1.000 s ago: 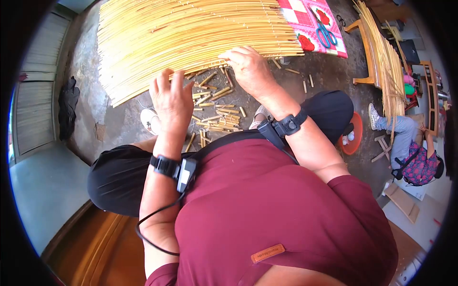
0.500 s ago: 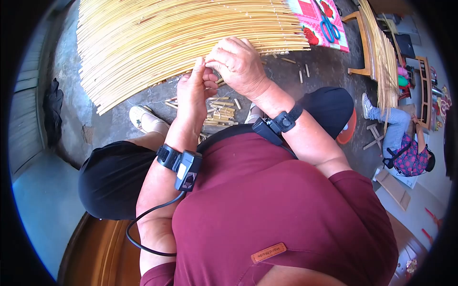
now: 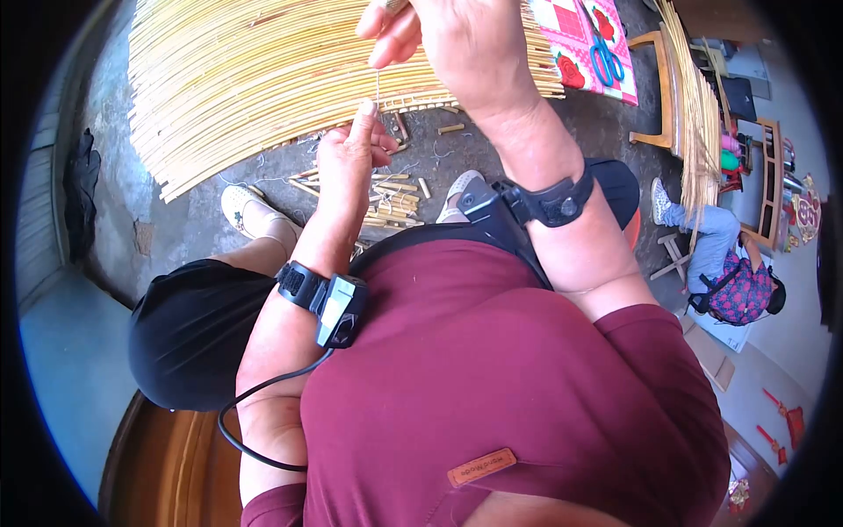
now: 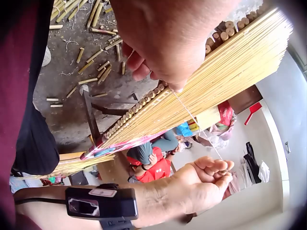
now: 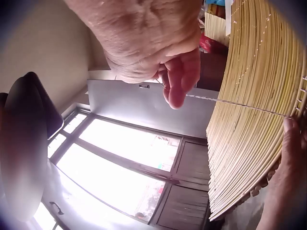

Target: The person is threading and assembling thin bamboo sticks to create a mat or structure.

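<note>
A large mat of thin yellow sticks [image 3: 237, 79], joined by rows of white stitching, lies in front of me. My left hand [image 3: 344, 171] is at its near edge, fingers curled, and pinches a white thread [image 4: 196, 120] there with the thumb tip. Higher up over the mat is my right hand [image 3: 479, 57], its curled fingers gripping the thread's other end. Between both hands the thread [image 5: 240, 103] runs straight and taut. In the right wrist view the left thumb [image 5: 289, 136] rests right where the thread meets the mat's edge.
Short cut stick pieces [image 3: 392, 200] litter the floor below the mat. Blue-handled scissors [image 3: 606, 63] lie on a pink rose-patterned cloth [image 3: 569, 70] at right. Beyond is a wooden bench [image 3: 660, 136] with long sticks [image 3: 698, 132]. Another person [image 3: 742, 285] sits farther right.
Both hands came together at the mat's near edge. My right hand has since pulled up and away, drawing the thread tight, while the left stays at the edge.
</note>
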Motion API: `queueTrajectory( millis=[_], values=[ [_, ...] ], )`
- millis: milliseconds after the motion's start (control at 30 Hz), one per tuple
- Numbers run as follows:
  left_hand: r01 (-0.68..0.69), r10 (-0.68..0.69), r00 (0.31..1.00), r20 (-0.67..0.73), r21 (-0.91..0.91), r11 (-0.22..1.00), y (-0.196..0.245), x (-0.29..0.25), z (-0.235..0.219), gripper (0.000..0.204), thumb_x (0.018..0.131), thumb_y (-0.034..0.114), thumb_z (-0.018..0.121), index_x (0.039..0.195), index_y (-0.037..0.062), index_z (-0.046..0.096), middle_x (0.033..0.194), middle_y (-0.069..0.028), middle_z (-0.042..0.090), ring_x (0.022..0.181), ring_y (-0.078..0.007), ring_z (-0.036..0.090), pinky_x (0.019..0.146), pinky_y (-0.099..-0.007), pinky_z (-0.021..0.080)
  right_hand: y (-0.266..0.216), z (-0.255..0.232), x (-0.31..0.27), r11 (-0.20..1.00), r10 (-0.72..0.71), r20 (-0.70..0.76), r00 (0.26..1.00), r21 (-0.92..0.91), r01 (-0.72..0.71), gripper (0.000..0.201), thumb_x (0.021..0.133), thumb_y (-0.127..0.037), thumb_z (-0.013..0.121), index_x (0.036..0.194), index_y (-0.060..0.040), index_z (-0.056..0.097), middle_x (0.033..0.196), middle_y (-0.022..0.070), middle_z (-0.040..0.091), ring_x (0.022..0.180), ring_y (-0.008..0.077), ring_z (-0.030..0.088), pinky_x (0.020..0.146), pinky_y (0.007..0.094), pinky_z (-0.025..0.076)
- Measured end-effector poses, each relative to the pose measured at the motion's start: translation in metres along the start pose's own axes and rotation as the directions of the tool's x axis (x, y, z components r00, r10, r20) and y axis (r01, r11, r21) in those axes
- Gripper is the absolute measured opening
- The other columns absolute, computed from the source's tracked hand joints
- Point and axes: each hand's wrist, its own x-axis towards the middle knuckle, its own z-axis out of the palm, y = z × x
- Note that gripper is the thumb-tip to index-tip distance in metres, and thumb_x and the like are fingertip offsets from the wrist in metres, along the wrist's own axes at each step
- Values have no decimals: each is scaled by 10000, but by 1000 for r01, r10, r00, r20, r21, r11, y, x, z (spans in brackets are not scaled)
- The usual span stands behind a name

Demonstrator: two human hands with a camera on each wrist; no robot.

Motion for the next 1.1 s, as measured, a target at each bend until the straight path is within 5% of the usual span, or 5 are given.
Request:
queueTrajectory(
  millis=[67, 433, 633, 833, 1100],
  values=[
    [-12, 12, 1000, -16, 41, 999, -1, 1, -1, 443, 908, 437, 639, 851, -2, 636, 678, -101, 648, 514, -118, 553, 511, -241, 444, -9, 1, 8, 986, 147, 100, 984, 62, -154, 208, 1016, -208, 454, 938, -20, 495, 672, 79, 570, 527, 126, 565, 466, 227, 474],
    [1, -1, 1000, -1, 139, 990, -3, 9, -5, 423, 921, 438, 621, 850, 20, 615, 707, -83, 649, 502, -107, 544, 502, -234, 460, -76, 6, -12, 971, -189, 82, 979, 165, 173, 211, 1009, -202, 467, 949, -5, 513, 684, 70, 569, 545, 121, 567, 514, 237, 495],
    [-3, 34, 982, 188, -160, 987, -21, -12, -20, 318, 989, 346, 529, 1009, 34, 583, 822, -72, 658, 616, -94, 566, 626, -247, 494, -72, 12, -2, 969, -208, 62, 976, 147, 197, 214, 1005, -199, 473, 955, 3, 523, 690, 65, 568, 555, 118, 568, 540, 242, 506],
    [13, -13, 997, 79, -5, 1000, -8, -15, -8, 332, 988, 349, 535, 1057, 26, 574, 831, -61, 650, 648, -99, 572, 658, -263, 499, -62, 10, 6, 971, -204, 69, 977, 140, 193, 218, 1001, -196, 480, 961, 12, 533, 697, 60, 567, 565, 116, 569, 566, 247, 517],
    [65, -48, 997, 62, -302, 951, -1, -1, -3, 397, 934, 388, 621, 1073, 23, 549, 808, -69, 640, 656, -127, 595, 648, -296, 514, -49, 7, 17, 974, -192, 67, 979, 133, 181, 223, 996, -191, 489, 969, 23, 546, 705, 54, 566, 579, 112, 570, 601, 254, 532]
  ],
)
